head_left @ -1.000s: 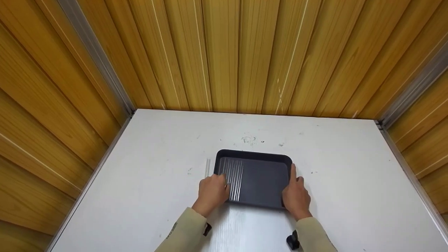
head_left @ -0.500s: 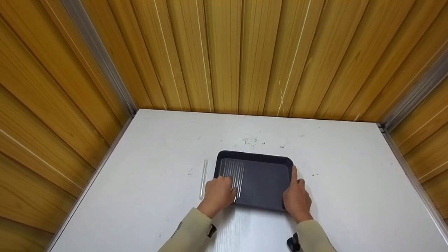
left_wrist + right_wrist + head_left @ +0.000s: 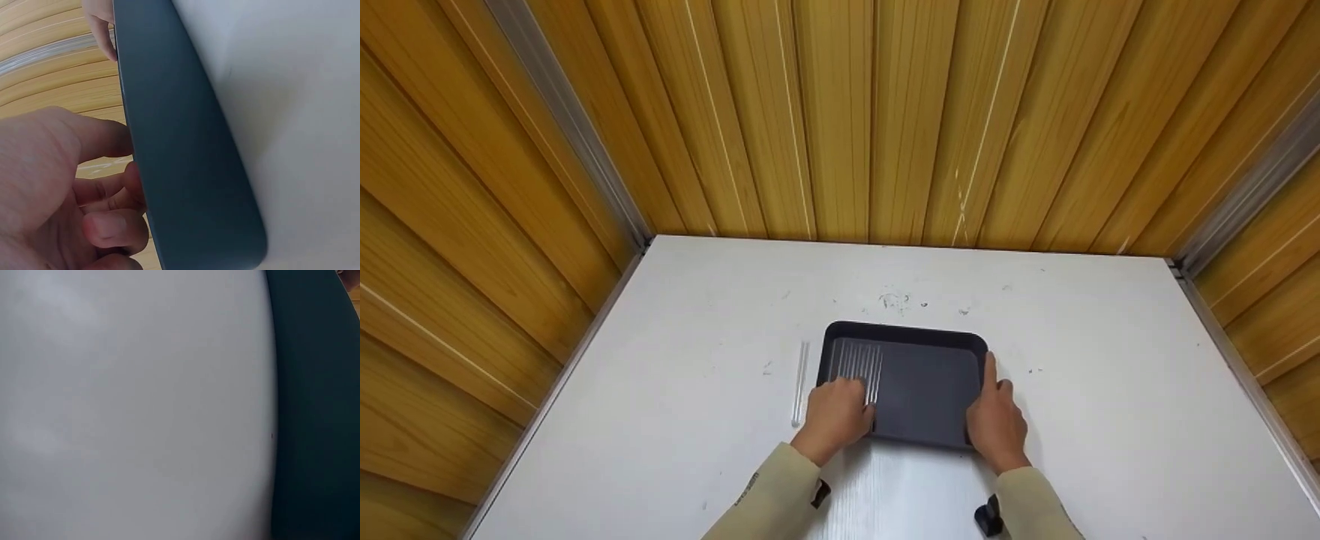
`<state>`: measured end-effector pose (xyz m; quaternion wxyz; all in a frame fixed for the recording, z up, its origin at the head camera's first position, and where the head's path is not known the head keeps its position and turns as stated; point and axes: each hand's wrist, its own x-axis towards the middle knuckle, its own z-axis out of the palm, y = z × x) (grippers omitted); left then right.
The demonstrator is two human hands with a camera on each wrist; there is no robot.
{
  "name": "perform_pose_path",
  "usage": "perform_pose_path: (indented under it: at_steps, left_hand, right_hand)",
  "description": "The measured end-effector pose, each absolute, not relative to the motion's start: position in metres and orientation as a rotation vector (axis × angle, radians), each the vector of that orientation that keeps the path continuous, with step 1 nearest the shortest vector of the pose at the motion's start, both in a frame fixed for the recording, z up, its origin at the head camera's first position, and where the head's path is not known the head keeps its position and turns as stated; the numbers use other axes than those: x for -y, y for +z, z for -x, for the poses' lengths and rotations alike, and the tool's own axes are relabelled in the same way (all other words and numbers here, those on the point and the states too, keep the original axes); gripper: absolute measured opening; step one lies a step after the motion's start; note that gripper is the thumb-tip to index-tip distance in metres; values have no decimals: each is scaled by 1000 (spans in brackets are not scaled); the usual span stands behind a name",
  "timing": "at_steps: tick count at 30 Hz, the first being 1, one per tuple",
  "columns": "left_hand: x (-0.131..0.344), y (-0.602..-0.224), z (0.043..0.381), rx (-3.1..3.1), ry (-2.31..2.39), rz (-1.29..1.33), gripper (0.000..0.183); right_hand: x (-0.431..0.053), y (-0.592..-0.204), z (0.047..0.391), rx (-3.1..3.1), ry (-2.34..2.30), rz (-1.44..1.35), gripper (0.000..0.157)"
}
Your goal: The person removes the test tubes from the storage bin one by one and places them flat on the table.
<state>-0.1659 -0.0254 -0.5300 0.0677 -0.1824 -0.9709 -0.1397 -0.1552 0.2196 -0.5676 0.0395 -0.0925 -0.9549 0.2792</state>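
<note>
A dark rectangular tray [image 3: 930, 390] rests on the white table. Several clear thin rods [image 3: 859, 360] lie side by side along its left part. Over the near ends of these rods is my left hand [image 3: 838, 416], fingers bent down inside the near rim. In the left wrist view, the tray's outer wall [image 3: 180, 140] hides some of the fingertips, and I cannot tell whether they pinch a rod. My right hand [image 3: 997, 427] grips the tray's right side, its index finger along the rim. One more clear rod [image 3: 800, 382] lies on the table just left of the tray.
The white table [image 3: 1110, 375] meets wood-patterned panel walls [image 3: 840, 120] at the back and both sides. Small dark marks [image 3: 894, 301] spot its surface behind the tray. A black strap piece [image 3: 988, 517] shows beside the right sleeve.
My left hand has slid to the right across the rods, uncovering the lower part of the loose rod on the table. The right hand keeps its grip and the tray stays in place.
</note>
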Motion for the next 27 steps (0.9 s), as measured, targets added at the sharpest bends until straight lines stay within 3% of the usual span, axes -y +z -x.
perform_pose_path:
  at_steps: [5, 20, 27]
  left_hand:
    - [24, -531, 165, 2925, -371, 552, 27]
    - [21, -536, 166, 2914, -367, 552, 35]
    - [18, -538, 168, 2949, -316, 538, 29]
  right_hand:
    - [-219, -567, 156, 2928, 856, 289, 70]
    - [-219, -569, 156, 2929, 829, 291, 69]
    - [-220, -570, 157, 2924, 819, 282, 67]
